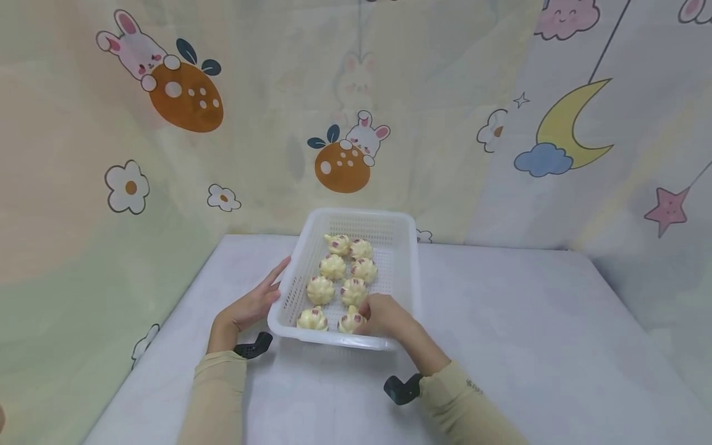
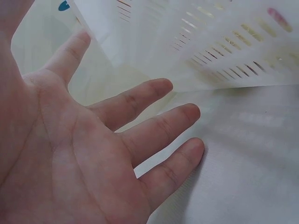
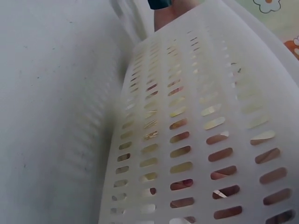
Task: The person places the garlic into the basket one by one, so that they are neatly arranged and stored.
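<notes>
A white slotted plastic basket (image 1: 412,266) holds several cream garlic bulbs (image 1: 320,290) with purple marks, set in two columns toward its left side. My right hand (image 1: 388,316) reaches over the front rim and pinches the front-right garlic bulb (image 1: 348,322) with curled fingers. Slots in the basket wall (image 3: 196,154) show only bits of that hand and the bulbs. Along the basket's left outer side lies my left hand (image 1: 253,308). In the left wrist view, that hand's fingers (image 2: 159,135) are spread and nearly straight, with the palm toward the basket wall (image 2: 154,42).
The basket stands on a white-covered table (image 1: 517,334), near its back edge. Behind it hangs a cloth backdrop (image 1: 267,123) printed with rabbits, flowers and a moon. Each wrist carries a black camera, the left one (image 1: 254,346) close to the basket's front-left corner.
</notes>
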Tool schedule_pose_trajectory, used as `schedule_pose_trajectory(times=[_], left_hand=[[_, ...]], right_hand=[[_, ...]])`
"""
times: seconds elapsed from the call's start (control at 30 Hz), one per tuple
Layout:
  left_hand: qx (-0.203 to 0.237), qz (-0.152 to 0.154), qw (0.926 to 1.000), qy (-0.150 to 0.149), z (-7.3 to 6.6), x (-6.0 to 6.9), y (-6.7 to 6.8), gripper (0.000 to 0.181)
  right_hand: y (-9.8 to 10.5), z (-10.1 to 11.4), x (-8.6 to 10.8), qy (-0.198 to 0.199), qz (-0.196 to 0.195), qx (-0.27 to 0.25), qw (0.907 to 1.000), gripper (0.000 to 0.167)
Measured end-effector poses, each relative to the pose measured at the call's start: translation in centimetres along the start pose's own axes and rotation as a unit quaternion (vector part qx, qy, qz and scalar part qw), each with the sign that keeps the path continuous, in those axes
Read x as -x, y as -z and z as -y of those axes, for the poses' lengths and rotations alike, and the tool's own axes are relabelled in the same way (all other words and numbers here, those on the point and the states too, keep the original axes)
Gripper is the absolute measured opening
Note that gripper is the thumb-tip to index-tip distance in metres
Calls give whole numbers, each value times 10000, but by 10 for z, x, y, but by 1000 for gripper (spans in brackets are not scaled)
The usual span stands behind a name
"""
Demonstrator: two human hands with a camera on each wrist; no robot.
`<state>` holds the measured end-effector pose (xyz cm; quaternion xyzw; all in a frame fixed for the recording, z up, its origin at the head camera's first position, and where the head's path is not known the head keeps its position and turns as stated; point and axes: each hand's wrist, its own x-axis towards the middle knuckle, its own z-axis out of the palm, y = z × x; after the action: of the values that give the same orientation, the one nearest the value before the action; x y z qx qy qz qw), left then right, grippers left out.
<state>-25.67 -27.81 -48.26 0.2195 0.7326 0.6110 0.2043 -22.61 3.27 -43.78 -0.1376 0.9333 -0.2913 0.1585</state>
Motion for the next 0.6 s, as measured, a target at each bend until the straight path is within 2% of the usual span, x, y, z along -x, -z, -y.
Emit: schedule_pose_trajectory(times=[0.4,0.6], left_hand=[[21,-129,9998,142,5,-2,1,70],[88,1,10000,-10,6,-2,3,69]], right_hand=[[-2,-4,-5,-81,27,-50,10000,33],[-2,-3,-5,-139,71,-80,9998,33]])
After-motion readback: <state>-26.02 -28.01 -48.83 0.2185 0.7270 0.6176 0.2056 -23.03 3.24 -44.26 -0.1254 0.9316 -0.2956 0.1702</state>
